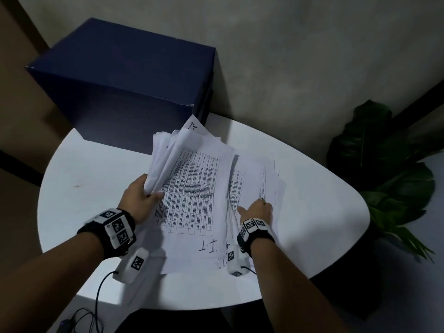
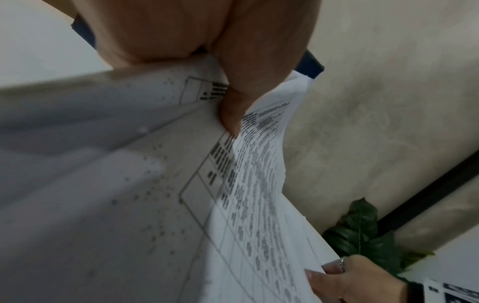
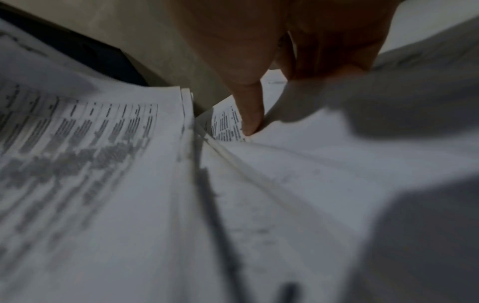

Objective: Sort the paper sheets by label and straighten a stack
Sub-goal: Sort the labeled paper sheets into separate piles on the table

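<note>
Printed paper sheets lie in two piles on a white round table [image 1: 79,207]. The left pile [image 1: 192,200] shows a printed grid and a handwritten label [image 1: 207,246] near its front edge. My left hand [image 1: 150,192] grips a bundle of sheets [image 1: 165,159] lifted and folded back from that pile, with the thumb [image 2: 233,110] on the printed face. My right hand [image 1: 257,209] lies on the fanned right pile [image 1: 259,179]. Its thumb [image 3: 251,114] and fingers pinch a top sheet [image 3: 362,106] there. My right hand [image 2: 347,276] also shows at the sheet's edge.
A large dark blue box [image 1: 125,87] stands at the table's back left, just behind the papers. A leafy green plant [image 1: 384,169] stands on the floor to the right. Cables [image 1: 96,306] hang off the front left edge. A grey wall is behind.
</note>
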Tool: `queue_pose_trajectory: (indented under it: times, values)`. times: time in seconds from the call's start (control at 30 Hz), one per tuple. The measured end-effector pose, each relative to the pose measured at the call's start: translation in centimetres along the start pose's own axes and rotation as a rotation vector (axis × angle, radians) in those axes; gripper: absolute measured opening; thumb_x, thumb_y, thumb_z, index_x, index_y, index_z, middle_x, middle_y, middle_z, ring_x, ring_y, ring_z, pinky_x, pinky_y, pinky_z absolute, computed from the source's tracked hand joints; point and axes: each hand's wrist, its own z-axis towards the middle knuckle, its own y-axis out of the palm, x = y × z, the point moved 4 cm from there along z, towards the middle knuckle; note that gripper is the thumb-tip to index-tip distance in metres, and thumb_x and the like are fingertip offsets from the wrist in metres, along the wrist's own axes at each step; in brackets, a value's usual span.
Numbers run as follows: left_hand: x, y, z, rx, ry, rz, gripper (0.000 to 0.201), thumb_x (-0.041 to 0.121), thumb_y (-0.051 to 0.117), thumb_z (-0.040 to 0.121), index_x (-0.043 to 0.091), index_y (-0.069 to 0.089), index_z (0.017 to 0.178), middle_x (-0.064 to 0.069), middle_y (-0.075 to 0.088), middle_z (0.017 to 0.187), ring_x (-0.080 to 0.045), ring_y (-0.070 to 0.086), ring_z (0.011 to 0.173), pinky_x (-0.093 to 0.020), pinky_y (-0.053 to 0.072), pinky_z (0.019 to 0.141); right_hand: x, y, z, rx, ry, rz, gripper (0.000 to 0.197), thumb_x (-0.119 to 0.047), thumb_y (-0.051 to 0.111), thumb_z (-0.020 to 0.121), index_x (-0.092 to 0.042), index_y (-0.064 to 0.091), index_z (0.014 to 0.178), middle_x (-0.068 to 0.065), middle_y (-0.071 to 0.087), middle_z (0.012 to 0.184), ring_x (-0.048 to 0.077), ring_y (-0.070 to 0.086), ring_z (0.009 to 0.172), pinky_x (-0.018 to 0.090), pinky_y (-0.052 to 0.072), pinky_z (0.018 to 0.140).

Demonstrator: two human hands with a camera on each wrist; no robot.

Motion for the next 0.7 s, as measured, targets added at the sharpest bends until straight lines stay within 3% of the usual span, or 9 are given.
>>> queue_pose_trajectory:
  times: [0.1,0.23,0.37,0.5,0.6,0.7]
  values:
    - [0.4,0.0,0.1,-0.011,0.009,-0.012,0.027,0.011,0.076,0.084,0.016,0.059,0.105,-0.01,0.069,0.088,-0.028,0.064,0.078,-0.034,0.048,0.072,-0.7,-0.7,-0.1,-0.063,0.037,0.194,0.05,-0.022,0.076,0.081,0.003,0.053,0.117,0.018,0.061,0.122,0.033,0.062,0.111,0.033,0.05,0.086]
    - [0.4,0.7,0.0,-0.064,-0.02,-0.087,0.028,0.009,0.076,0.084,0.015,0.057,0.103,-0.008,0.069,0.084,-0.02,0.064,0.068,-0.033,0.05,0.069,-0.7,-4.0,-1.7,-0.018,0.024,0.271,0.042,-0.014,0.065,0.088,0.002,0.054,0.125,0.018,0.061,0.128,0.034,0.058,0.117,0.032,0.047,0.094]
    - [-1.1,2.2,0.0,-0.161,-0.103,-0.197,0.029,0.012,0.078,0.08,0.022,0.058,0.1,-0.017,0.072,0.082,-0.038,0.073,0.068,-0.055,0.061,0.066,-0.4,-12.5,-2.7,0.286,-0.106,0.305,0.025,-0.011,0.055,0.094,-0.001,0.061,0.117,0.027,0.064,0.115,0.042,0.06,0.107,0.041,0.048,0.089]
    - [-2.2,4.5,0.1,-0.208,-0.156,-0.107,0.036,0.021,0.08,0.078,0.015,0.058,0.106,-0.017,0.074,0.088,-0.037,0.074,0.076,-0.055,0.061,0.075,0.0,-22.0,-4.0,0.59,-0.264,0.383,0.021,-0.009,0.056,0.092,-0.002,0.069,0.108,0.027,0.068,0.105,0.041,0.061,0.102,0.039,0.047,0.086]
    - [-2.7,6.1,0.4,-0.245,-0.182,-0.052,0.037,0.027,0.076,0.082,0.011,0.057,0.11,-0.016,0.073,0.091,-0.035,0.073,0.079,-0.053,0.06,0.079,1.0,-23.0,-2.8,0.505,-0.317,0.514,0.02,-0.012,0.061,0.091,0.002,0.068,0.104,0.024,0.069,0.102,0.036,0.065,0.098,0.031,0.045,0.078]
    - [-2.6,6.7,0.8,-0.259,-0.204,-0.026,0.038,0.04,0.066,0.088,0.01,0.06,0.111,-0.017,0.073,0.098,-0.032,0.071,0.083,-0.05,0.059,0.081,1.0,-17.2,-1.5,0.268,-0.311,0.522,0.026,-0.011,0.067,0.089,0.006,0.066,0.108,0.023,0.069,0.11,0.034,0.065,0.104,0.027,0.044,0.084]
